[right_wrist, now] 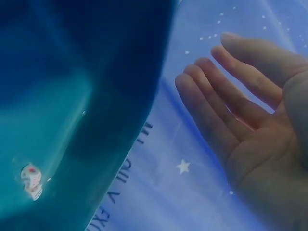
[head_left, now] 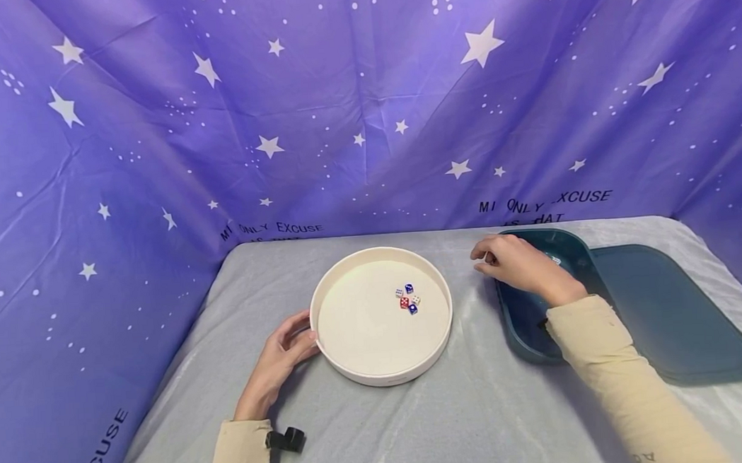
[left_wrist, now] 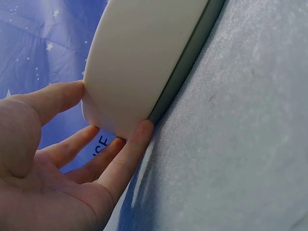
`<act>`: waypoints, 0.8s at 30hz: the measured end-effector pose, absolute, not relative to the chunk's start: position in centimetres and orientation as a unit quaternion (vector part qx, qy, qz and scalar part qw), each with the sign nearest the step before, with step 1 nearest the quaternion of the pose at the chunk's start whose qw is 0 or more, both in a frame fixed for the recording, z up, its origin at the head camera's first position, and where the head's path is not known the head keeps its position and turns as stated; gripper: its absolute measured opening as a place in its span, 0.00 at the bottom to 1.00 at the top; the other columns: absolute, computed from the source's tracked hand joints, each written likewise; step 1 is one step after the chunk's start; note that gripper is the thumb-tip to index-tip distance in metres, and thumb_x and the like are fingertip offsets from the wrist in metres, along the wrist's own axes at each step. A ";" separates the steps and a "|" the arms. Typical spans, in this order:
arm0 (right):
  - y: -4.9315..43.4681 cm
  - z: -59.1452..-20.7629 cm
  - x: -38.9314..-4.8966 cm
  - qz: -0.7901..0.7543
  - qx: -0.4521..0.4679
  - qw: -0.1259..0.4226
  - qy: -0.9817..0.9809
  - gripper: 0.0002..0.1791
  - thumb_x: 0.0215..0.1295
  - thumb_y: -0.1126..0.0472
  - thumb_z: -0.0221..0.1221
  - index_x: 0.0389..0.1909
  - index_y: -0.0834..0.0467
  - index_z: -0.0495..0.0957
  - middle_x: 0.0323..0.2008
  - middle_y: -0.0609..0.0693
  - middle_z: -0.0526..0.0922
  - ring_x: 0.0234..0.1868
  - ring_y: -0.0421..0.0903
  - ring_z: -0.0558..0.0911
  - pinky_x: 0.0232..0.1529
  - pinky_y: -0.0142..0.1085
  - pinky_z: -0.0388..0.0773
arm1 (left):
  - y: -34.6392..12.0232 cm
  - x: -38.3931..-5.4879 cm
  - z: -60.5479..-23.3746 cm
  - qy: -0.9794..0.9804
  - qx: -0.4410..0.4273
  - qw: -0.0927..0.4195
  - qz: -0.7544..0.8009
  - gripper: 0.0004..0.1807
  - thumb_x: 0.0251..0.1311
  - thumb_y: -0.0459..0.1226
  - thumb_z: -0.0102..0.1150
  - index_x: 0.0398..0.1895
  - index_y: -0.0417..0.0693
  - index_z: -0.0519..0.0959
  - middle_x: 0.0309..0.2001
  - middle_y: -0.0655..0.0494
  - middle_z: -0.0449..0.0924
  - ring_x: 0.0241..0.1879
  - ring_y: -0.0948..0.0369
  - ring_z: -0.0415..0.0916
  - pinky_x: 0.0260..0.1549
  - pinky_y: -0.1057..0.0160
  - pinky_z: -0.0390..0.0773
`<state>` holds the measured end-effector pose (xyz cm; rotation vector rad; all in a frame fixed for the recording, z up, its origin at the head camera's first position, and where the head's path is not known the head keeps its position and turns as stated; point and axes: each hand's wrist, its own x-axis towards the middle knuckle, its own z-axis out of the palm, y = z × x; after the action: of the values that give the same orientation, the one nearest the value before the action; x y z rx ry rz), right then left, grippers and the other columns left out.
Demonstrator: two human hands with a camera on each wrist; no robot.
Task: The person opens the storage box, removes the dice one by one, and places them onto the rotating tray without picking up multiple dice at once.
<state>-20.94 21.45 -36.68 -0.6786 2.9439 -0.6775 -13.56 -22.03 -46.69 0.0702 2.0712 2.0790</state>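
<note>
A round cream tray (head_left: 378, 355) holds a small cluster of dice to the right of its middle: a red die (head_left: 404, 303), two white ones and two blue ones, one of them a blue die (head_left: 409, 288). At the tray's left side my left hand (head_left: 283, 357) touches the outer wall with fairly straight fingers; its thumb (left_wrist: 60, 98) meets the upper edge in the left wrist view. Over the far left part of a dark teal bin (head_left: 525, 353) hovers my right hand (head_left: 519, 261), fingers loosely bent, holding nothing. Inside the bin lies a small whitish piece (right_wrist: 32, 180) with a red spot.
A flat teal lid (head_left: 676, 319) lies right of the bin, its near edge partly behind the right sleeve. Grey cloth (head_left: 371, 437) covers the table. A purple curtain (head_left: 364, 118) with white stars hangs behind and at the sides.
</note>
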 end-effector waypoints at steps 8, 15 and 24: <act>23.3 -37.2 -21.0 -0.222 -0.193 0.032 0.955 0.11 0.66 0.65 0.63 0.47 0.64 0.83 0.43 0.59 0.84 0.43 0.53 0.83 0.44 0.50 0.84 | -22.1 -13.6 -46.8 0.702 0.029 0.103 0.704 0.31 0.67 0.33 0.60 0.72 0.38 0.62 0.70 0.38 0.64 0.66 0.45 0.69 0.55 0.60 0.83; 24.8 -37.6 -21.1 -0.218 -0.170 0.039 0.960 0.13 0.66 0.64 0.64 0.48 0.66 0.82 0.41 0.58 0.84 0.41 0.53 0.83 0.41 0.50 0.84 | -22.1 -13.6 -46.8 0.704 0.028 0.102 0.702 0.31 0.67 0.33 0.60 0.71 0.38 0.63 0.70 0.38 0.64 0.65 0.45 0.69 0.55 0.60 0.83; 27.2 -38.5 -21.1 -0.214 -0.159 0.031 0.963 0.14 0.64 0.64 0.65 0.48 0.67 0.81 0.42 0.61 0.83 0.42 0.55 0.81 0.40 0.51 0.82 | -22.1 -13.6 -46.8 0.705 0.032 0.103 0.701 0.31 0.68 0.33 0.59 0.72 0.39 0.62 0.70 0.38 0.63 0.67 0.43 0.67 0.55 0.60 0.83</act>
<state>-21.14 27.24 -38.49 -0.4909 2.9682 -0.6590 -13.62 -22.12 -46.84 0.0951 2.0794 2.0702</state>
